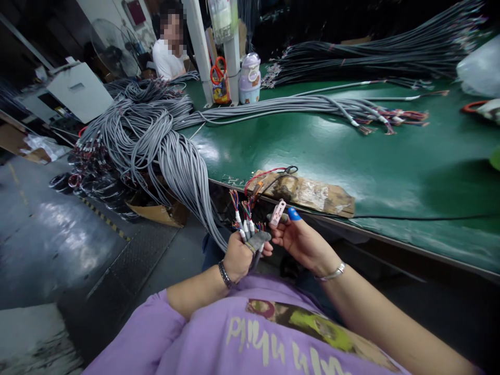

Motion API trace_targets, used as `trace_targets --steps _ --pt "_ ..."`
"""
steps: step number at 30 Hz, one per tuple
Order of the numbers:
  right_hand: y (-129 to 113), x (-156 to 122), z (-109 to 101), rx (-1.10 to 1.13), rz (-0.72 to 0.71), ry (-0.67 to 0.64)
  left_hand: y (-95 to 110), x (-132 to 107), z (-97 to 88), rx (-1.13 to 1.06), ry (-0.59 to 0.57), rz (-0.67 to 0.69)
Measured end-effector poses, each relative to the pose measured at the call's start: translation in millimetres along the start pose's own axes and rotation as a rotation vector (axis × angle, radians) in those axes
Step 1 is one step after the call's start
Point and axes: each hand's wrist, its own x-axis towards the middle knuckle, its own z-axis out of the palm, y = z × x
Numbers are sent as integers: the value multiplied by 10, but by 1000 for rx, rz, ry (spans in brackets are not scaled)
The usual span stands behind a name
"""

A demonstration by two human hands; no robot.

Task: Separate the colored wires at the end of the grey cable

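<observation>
My left hand [237, 259] is closed around a bunch of grey cables. Their white-banded ends [245, 226] point up, with thin coloured wires fanned out at the tips. A grey covering wraps the left thumb [259, 239]. Just to the right, my right hand [299, 244] pinches a small flat pale pink tool [278, 212] with slots in it; its exact kind does not show. A blue cover [294, 213] sits on one right fingertip. The two hands are close together, in front of the bench edge. The pink tool is apart from the wire tips.
A large heap of grey cables [167, 146] hangs over the left end of the green bench [351, 156]. A taped wooden board [312, 195] lies along the front edge. Orange-handled scissors [219, 70] and a lilac cup [250, 78] stand behind. A person [167, 57] sits beyond.
</observation>
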Motion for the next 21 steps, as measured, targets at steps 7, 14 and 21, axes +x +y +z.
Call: trace_targets --steps 7,14,21 --pt "-82 -94 -63 -490 -127 94 -39 54 -37 40 -41 -5" --pt "30 -221 91 -632 -119 -121 -57 -55 -122 303 -234 -110" --pt "193 -224 124 -705 -167 -124 -104 -104 -251 381 -269 -103"
